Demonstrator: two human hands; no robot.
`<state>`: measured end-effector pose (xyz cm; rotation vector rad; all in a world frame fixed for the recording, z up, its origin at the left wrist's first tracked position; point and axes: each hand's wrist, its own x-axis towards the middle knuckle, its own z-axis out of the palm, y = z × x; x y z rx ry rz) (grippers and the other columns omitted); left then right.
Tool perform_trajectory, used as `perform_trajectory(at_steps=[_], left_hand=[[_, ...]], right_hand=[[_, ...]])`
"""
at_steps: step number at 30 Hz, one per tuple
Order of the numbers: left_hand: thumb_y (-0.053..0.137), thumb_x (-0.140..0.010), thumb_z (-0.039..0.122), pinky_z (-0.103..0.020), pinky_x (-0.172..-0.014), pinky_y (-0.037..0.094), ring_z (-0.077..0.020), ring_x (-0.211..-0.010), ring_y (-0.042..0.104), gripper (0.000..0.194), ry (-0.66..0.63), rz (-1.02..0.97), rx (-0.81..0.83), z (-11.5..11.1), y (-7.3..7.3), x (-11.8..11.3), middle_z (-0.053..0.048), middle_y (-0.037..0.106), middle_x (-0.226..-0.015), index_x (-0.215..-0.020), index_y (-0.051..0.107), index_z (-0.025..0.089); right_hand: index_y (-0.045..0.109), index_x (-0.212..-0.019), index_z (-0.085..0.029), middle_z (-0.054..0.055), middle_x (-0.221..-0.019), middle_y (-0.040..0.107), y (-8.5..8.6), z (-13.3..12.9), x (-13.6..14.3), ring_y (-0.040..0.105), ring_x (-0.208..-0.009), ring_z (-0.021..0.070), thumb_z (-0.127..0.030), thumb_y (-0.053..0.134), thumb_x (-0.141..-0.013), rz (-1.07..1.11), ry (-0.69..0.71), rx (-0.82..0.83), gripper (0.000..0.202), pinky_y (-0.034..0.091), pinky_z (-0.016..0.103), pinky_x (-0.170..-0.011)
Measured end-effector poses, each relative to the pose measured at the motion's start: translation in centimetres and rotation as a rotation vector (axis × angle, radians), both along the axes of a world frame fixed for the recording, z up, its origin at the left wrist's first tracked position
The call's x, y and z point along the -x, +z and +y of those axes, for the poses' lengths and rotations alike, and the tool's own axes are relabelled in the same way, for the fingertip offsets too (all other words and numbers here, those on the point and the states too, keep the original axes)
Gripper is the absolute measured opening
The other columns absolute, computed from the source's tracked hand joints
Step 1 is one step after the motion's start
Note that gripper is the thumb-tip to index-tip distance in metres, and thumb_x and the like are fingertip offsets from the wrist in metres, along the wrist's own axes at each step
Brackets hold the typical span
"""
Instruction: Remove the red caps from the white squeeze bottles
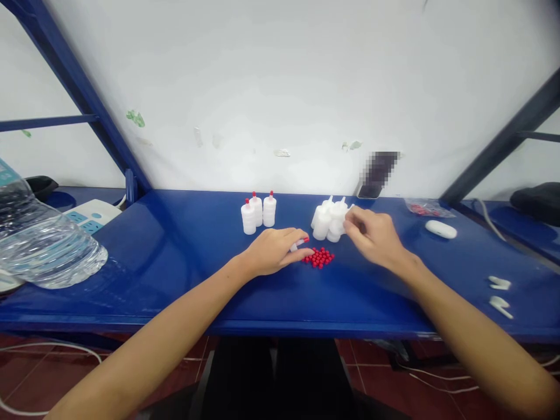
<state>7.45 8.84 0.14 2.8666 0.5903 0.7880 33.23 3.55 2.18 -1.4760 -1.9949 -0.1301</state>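
Note:
Between the thumb and fingers of my left hand (276, 251) is a white nozzle with a red cap (305, 240) on its tip; the rest of that item is hidden by the hand. A pile of small red caps (321, 258) lies on the blue table just right of it. My right hand (371, 234) has its fingers pinched at the right side of a group of white bottles (322, 223) with uncapped nozzles; what they grip is hard to see. Behind my left hand stand three white bottles (249, 219) with red caps.
On the blue table (175, 262), a large clear water bottle (48, 239) and a power strip (94, 214) are at left. A phone (378, 175) leans on the wall. A bag of red pieces (429, 208), a white case (441, 229) and earbuds (500, 303) are at right.

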Motion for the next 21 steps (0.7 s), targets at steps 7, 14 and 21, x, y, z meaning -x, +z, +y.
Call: perform_trajectory(at_steps=[7,14,21], left_hand=[[0.031,-0.102,0.026,-0.027,-0.065,0.043,-0.0153,-0.069,0.059,0.027,-0.031,-0.008,0.068,-0.1,0.3,0.2,-0.003,0.065,-0.081,-0.096,0.056,0.016],[0.033,-0.099,0.022,-0.029,-0.065,0.043,-0.0159,-0.070,0.060,0.025,0.017,-0.005,0.045,0.1,0.1,0.3,-0.004,0.069,-0.089,-0.108,0.055,0.016],[0.033,-0.101,0.024,-0.030,-0.065,0.043,-0.0179,-0.079,0.065,0.028,0.108,0.101,0.031,0.0,-0.1,0.1,-0.003,0.071,-0.104,-0.119,0.054,0.018]], right_hand=[[0.055,-0.078,-0.022,0.001,-0.063,0.062,0.4,1.1,-0.4,0.052,-0.058,0.0186,-0.032,0.046,-0.085,-0.196,-0.233,0.213,0.014,0.025,0.029,-0.057],[0.054,-0.071,-0.022,0.003,-0.064,0.063,0.8,1.0,-1.2,0.051,-0.060,0.0189,-0.034,0.049,-0.081,-0.190,-0.312,0.204,0.017,0.024,0.029,-0.057],[0.059,-0.071,-0.021,0.003,-0.068,0.066,0.6,1.3,-1.2,0.054,-0.062,0.0188,-0.035,0.049,-0.082,-0.239,-0.338,0.259,0.020,0.025,0.029,-0.056]])
